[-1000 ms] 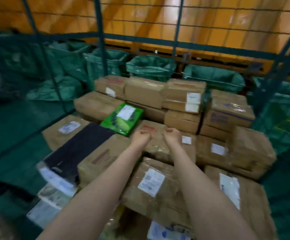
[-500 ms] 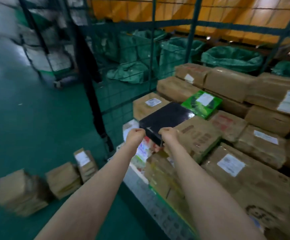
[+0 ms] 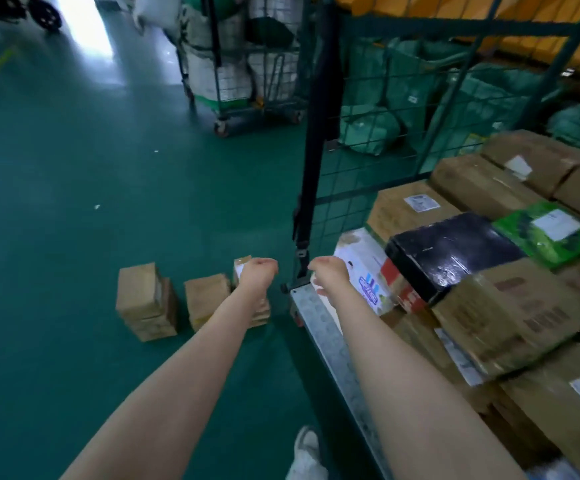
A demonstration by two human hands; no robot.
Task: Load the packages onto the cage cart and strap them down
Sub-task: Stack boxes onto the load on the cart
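Head camera: left hand (image 3: 259, 271) and right hand (image 3: 328, 271), fingers curled, seemingly empty. Loose packages (image 3: 146, 299) lie at nine o'clock of the left, cage cart (image 3: 330, 344) at three; labels (image 3: 421, 203) too blurred to read.

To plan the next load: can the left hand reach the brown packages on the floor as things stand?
Probably yes. The left hand hovers in front of the floor packages, holding nothing visible, and nothing stands between them; the person likely must bend down.
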